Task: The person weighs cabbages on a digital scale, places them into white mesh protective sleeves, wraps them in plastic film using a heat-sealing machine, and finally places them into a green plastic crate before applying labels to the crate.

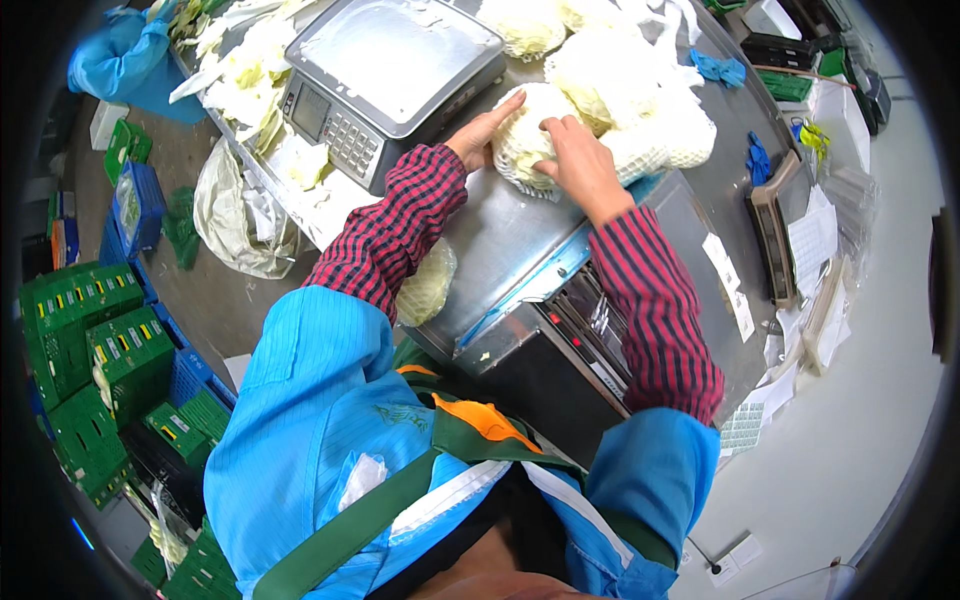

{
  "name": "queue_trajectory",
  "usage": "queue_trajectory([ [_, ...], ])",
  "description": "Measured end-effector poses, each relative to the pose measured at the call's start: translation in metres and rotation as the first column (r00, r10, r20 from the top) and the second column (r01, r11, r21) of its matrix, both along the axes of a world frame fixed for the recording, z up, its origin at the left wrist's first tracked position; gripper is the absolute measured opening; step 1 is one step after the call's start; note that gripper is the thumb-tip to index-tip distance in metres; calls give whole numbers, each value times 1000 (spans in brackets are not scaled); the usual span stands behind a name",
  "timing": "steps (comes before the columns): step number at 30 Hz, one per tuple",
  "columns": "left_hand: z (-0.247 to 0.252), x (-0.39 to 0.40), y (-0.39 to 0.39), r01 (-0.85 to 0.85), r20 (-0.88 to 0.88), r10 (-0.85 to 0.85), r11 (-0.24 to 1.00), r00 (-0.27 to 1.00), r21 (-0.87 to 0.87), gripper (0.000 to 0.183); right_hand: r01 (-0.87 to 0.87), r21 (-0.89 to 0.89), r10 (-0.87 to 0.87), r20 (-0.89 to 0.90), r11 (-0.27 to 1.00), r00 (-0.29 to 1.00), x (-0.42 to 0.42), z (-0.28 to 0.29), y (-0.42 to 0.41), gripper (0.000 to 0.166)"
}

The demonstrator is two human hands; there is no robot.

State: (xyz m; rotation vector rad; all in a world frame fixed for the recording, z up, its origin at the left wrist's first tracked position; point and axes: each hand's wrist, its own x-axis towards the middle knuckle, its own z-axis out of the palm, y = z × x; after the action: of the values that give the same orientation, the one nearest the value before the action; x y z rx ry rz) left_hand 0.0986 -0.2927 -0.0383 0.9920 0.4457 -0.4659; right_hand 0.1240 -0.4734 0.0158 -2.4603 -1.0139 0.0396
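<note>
A pale cabbage in a white foam net (525,127) sits on the steel table between my hands. My left hand (484,135) cups its left side, with the fingers reaching along the top. My right hand (581,165) grips the net from the near right, fingers bent over it. More pale cabbages in foam nets (656,131) are heaped just beyond and to the right. Bright glare washes out part of that heap. Left of my hands stands a digital weighing scale (397,60), its metal pan bearing a few scraps.
Loose cabbage leaves (251,79) lie behind the scale. A wrapped cabbage (429,285) rests by the near table edge, beside my left sleeve. Blue gloves (718,69) and a brown tray (776,225) are at right. Green crates (131,349) stand at lower left.
</note>
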Motion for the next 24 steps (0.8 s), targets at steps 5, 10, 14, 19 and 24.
queue_trajectory([
  [5,-15,-1,20,45,-67,-45,999,997,-4,72,-14,98,66,-554,995,830,50,11,1,12],
  [10,-42,12,6,-70,133,83,993,988,-97,55,40,155,84,-711,987,698,23,7,-7,23],
  [14,-23,-28,22,-161,150,195,964,969,-214,52,553,119,-279,-765,824,581,-7,40,-32,37],
  [19,83,-71,24,-103,653,26,991,757,81,85,643,137,29,-984,754,177,-72,74,-81,89],
  [24,140,-70,-47,90,760,-514,846,398,526,133,903,414,347,-868,113,355,-123,135,-139,97],
])
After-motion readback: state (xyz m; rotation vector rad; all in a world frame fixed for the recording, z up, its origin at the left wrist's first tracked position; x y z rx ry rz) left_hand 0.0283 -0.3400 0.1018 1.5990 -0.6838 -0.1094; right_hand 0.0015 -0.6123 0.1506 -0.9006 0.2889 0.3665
